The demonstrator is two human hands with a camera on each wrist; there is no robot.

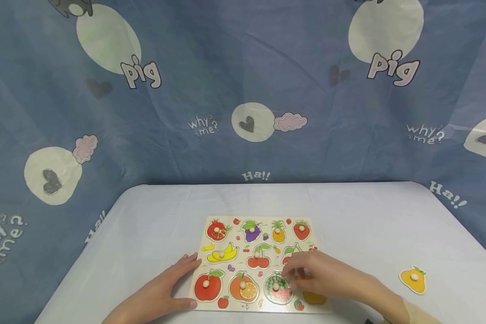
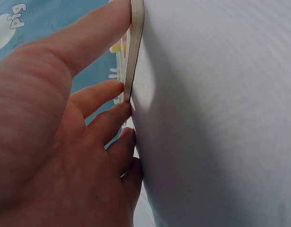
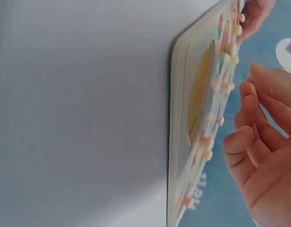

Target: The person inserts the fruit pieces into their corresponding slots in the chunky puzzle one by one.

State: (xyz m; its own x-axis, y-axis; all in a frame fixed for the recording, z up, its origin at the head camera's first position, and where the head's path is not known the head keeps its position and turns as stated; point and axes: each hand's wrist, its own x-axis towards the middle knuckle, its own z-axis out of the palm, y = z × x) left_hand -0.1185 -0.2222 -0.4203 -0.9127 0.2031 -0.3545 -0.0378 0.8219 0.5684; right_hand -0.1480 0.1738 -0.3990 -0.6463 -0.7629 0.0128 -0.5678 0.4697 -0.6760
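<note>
A wooden fruit puzzle board (image 1: 227, 308) lies on the white table, with knobbed fruit pieces set in it. My left hand (image 1: 162, 288) rests at its left side, fingertips and thumb touching the edge (image 2: 131, 61). Over the board's right part hovers my right hand (image 1: 320, 276), fingers loosely bent and holding nothing in the right wrist view. Its fingertips are beside the watermelon piece (image 1: 276, 288). A yellow pear-like shape (image 1: 315, 298) without a visible knob shows below that hand, which partly hides it. A loose yellow pear piece (image 1: 414, 280) with a knob lies right of the board.
Apple (image 1: 208, 287), orange (image 1: 243, 287), banana (image 1: 222, 254), cherry (image 1: 258, 258), pomegranate (image 1: 217, 230), grape (image 1: 251, 231), pineapple (image 1: 278, 231) and strawberry (image 1: 301, 230) pieces sit on the board. A blue printed cloth (image 1: 210, 148) hangs behind the white tabletop (image 1: 154, 225).
</note>
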